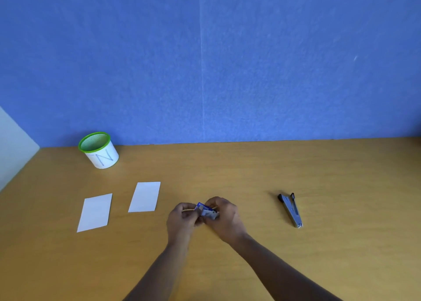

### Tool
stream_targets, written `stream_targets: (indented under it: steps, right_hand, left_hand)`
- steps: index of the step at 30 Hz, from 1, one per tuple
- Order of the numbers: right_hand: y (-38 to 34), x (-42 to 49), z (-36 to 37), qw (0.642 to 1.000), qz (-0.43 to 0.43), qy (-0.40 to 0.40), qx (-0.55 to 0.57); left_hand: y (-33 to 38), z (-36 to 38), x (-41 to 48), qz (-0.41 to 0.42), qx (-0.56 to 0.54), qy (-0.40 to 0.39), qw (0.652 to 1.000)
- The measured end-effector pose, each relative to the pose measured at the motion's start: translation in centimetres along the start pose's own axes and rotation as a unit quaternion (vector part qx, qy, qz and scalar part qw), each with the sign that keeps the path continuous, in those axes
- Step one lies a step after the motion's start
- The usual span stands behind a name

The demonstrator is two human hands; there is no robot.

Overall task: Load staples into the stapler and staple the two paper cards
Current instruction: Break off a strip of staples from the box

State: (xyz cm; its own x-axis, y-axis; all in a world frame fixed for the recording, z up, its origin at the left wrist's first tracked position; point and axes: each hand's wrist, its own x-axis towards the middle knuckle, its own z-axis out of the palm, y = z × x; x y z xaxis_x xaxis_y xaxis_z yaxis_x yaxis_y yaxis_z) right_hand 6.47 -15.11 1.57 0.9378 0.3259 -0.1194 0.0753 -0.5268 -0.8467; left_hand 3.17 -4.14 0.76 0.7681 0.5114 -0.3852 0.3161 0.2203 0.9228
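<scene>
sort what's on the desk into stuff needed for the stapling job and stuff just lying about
For the job: small blue box, likely staples, held by left hand and right hand; stapler; left card; right card.
Lying about: green-rimmed pot at the back.

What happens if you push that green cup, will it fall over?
The cup probably slides rather than tips: it looks squat, upright on the table. Nothing sticks out, so likely light. Knocked over, its round side might roll.
</scene>
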Motion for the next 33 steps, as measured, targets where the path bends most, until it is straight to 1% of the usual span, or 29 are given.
stream_targets:
  steps: [3,8,11,18,20,25,33]
  right_hand:
    - [0.2,-0.8,0.2,0.999,0.007,0.0,0.036]
    - [0.5,-1.8,0.4,0.992,0.058,-0.025,0.109]
    - [0.5,-2.3,0.6,0.987,0.081,-0.022,0.135]
    - [0.3,-3.5,0.8,0.983,0.093,-0.037,0.153]
    - [0.4,-3.7,1.0,0.975,0.107,-0.041,0.188]
    - [0.6,-4.1,1.1,0.94,0.143,-0.053,0.305]
    - [1.0,-4.2,0.7,0.911,0.177,-0.065,0.368]
  left_hand:
    - [-0.2,-0.5,-0.7,-0.01,-0.029,0.008,0.999]
    - [-0.3,-1.0,-1.5,-0.038,-0.095,0.025,0.994]
    - [-0.4,-1.3,-2.1,-0.042,-0.101,0.016,0.994]
    - [-1.0,-2.1,-2.7,-0.046,-0.097,0.008,0.994]
    - [-1.0,-2.3,-2.8,-0.044,-0.109,0.007,0.993]
    - [-1.1,-2.8,-3.0,-0.053,-0.116,0.025,0.992]
    - [-1.4,-3.0,-3.1,-0.073,-0.121,0.048,0.989]
